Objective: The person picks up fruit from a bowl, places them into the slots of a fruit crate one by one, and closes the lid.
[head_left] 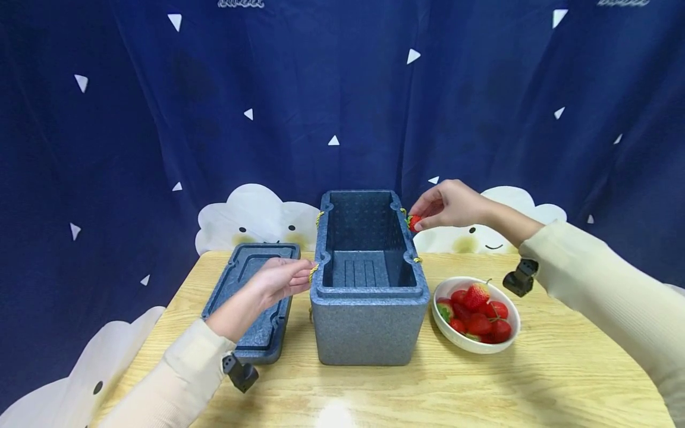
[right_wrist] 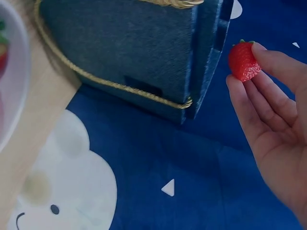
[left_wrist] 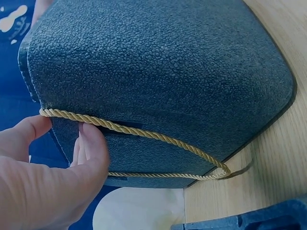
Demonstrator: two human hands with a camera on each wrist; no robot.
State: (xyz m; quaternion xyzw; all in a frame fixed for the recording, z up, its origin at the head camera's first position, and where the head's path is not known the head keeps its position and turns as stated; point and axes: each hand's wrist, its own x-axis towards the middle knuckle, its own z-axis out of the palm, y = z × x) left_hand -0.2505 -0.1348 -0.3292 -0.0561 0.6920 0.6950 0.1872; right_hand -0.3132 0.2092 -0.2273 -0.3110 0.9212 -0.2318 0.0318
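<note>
A grey-blue lidless foam box [head_left: 369, 333] with yellow cord along its sides stands on the table. My left hand [head_left: 283, 276] touches its left side near the rim. In the left wrist view, the thumb lies by the cord [left_wrist: 144, 134] and the fingertips meet the outer wall. Beside the box's right rim, my right hand [head_left: 452, 205] pinches a red strawberry [head_left: 414, 222] between thumb and fingers. That strawberry [right_wrist: 243, 61] shows green leaves in the right wrist view. A white bowl [head_left: 471, 348] of several strawberries [head_left: 478, 324] sits right of the box.
The matching lid [head_left: 259, 339] lies flat on the wooden table [head_left: 374, 398], left of the box. Behind the table hangs a dark blue curtain [head_left: 294, 71] with white triangles and smiling clouds. Each wrist wears a small black camera.
</note>
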